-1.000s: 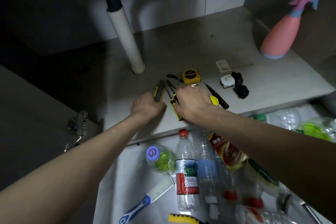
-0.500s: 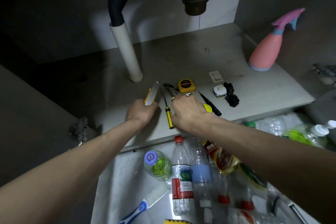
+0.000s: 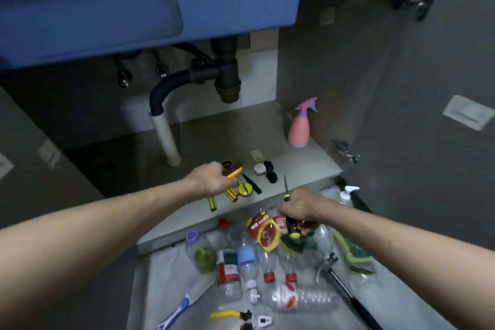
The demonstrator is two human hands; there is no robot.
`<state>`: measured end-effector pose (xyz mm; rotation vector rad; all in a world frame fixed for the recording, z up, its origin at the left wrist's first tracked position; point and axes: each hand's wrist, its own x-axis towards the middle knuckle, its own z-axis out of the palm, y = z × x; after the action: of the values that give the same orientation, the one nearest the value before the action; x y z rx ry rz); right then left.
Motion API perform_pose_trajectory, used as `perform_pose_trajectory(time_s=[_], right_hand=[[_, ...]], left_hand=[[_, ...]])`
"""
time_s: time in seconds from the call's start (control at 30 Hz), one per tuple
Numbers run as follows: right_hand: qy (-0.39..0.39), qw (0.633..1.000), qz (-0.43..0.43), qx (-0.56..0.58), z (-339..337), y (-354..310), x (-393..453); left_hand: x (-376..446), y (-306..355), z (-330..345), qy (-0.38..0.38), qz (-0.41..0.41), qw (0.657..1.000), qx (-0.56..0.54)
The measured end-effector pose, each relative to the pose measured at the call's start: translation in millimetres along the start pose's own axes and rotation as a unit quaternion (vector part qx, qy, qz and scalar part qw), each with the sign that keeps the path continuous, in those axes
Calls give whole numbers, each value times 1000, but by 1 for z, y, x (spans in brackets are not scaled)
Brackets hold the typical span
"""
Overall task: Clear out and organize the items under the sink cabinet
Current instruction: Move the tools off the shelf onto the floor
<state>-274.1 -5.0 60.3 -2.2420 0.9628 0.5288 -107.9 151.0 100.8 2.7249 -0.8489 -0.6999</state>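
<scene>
We see a home kitchen's under-sink cabinet: blue sink (image 3: pixel 150 2) above, drain pipe (image 3: pixel 227 75), spray bottle (image 3: pixel 300 128), bottles (image 3: pixel 247 262) on floor.

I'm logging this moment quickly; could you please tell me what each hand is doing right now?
Left hand: grip closed on a yellow utility knife.
Right hand: grip closed on a screwdriver.

Both bare forearms reach forward from the lower corners, the left stretched farther ahead than the right. The left hand (image 3: pixel 213 178) is curled, knuckles up, fingers closed round a yellow-handled utility knife (image 3: pixel 233 172). The right hand (image 3: pixel 301 205) sits lower and nearer, fisted round a screwdriver (image 3: pixel 287 190) whose shaft points upward.
</scene>
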Motion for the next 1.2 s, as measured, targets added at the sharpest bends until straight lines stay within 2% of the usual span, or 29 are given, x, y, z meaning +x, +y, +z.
perform_pose_trajectory(time_s=[0.07,0.13,0.3,0.43,0.67,0.73,0.9,1.03,1.2], right_hand=[[34,999,-8,-1,7,17,-28],[33,998,-20,-44,20,33,-53],[10,999,-20,-28,69,67,-90],[-30,998,3,-53,106,95,-114],[-76,994,62,-50,151,152,-135],[-67,994,76,-47,162,167,-137],[-48,992,116,-5,198,204,-133],[-64,987,144,29,226,230,-119],[-62,985,156,40,259,253,-88]], left_hand=[[-29,24,3,10,26,1000,1],[-61,40,17,-4,40,999,7],[-118,51,81,-92,70,993,29],[-154,40,140,-142,18,987,-67],[-210,3,226,-156,-72,966,-195],[-220,-7,245,-168,-70,969,-169],[-223,-26,292,-196,-13,980,-20],[-210,-45,332,-216,13,974,63],[-178,-65,375,-209,83,964,140]])
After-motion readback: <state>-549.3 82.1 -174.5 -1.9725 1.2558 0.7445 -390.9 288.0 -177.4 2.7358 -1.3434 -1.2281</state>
